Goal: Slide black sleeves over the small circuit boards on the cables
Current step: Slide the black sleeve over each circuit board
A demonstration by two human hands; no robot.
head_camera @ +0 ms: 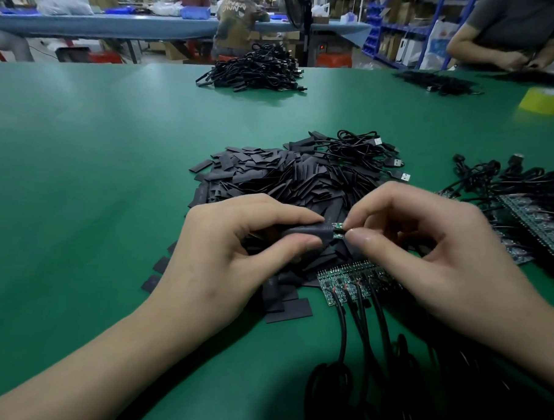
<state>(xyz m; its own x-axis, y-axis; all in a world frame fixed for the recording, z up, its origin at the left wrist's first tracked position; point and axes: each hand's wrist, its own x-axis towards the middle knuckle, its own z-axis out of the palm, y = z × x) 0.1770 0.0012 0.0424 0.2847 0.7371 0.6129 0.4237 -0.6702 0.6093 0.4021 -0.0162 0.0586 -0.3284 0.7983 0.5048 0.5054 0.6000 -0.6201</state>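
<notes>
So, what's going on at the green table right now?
A person is sleeving boards by hand. The left hand pinches a flat black tubular sleeve, and the right hand pinches a small green circuit board at the sleeve's mouth. Part of the board shows, so it is not fully covered. A heap of loose black sleeves lies behind the hands. A row of bare green boards on black cables lies just below them.
</notes>
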